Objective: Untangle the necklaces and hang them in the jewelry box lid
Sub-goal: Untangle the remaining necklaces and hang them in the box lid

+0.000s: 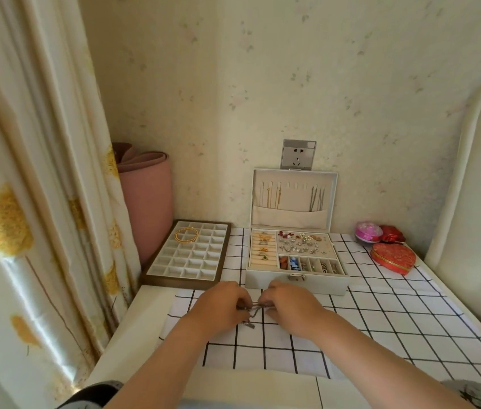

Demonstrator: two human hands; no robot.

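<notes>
Both hands, left (221, 304) and right (288, 302), pinch a dark chain tangle (252, 312) between them, fingers curled shut on it. Easing loops apart gently, not tugging, should serve best. Just beyond the hands, the box (295, 283) holds rings and charms; its lid (294, 199) carries hung chains. Beyond the left hand, a tray (186, 255) holds gold bangles.

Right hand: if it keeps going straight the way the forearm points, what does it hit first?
Probably the left hand: the right hand points up-left, fingertips nearly meeting it over the tangled chain. If it passed, the divided tray lies beyond. Depth is unclear.
</notes>
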